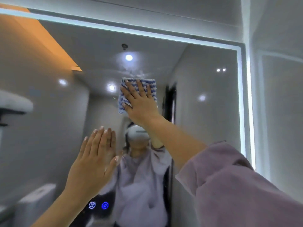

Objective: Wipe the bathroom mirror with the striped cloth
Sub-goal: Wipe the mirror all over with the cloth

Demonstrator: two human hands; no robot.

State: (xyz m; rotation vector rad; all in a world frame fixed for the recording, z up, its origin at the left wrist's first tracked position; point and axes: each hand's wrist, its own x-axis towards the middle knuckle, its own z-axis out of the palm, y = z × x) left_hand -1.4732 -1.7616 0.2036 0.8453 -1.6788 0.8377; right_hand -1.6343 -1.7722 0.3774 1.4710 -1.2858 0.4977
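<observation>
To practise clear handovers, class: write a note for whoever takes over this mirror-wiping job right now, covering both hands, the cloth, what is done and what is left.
Right hand: open, fingers straight, pressing the striped cloth flat on the mirror, upper middle.
Left hand: open, palm flat against the glass lower down, holding nothing.
Done: wiping is under way; how much is already clean cannot be told.
Left: hazy smears just above the cloth, then the rest of the glass.

On the mirror [205, 79], toward its top edge: cloth [122, 100] under right hand [141, 105]. Lower left: left hand [93, 161], above touch buttons [98, 205].
</observation>
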